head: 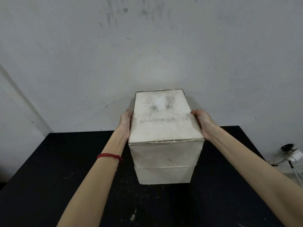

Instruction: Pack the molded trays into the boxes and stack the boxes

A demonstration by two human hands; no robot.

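Two closed off-white boxes stand stacked on the black table (49, 185). The top box (164, 118) has a smudged lid and sits squarely on the bottom box (164, 175). My left hand (126, 122) presses flat against the top box's left side, and my right hand (202, 122) grips its right side, thumb at the lid's edge. Both hands hold the top box between them. No molded trays are visible; the boxes' insides are hidden.
A grey, scuffed wall (147, 46) rises right behind the table. At the right, past the table's edge, lie a white plug adapter (295, 156) and cables. A red string bracelet (109, 156) circles my left wrist.
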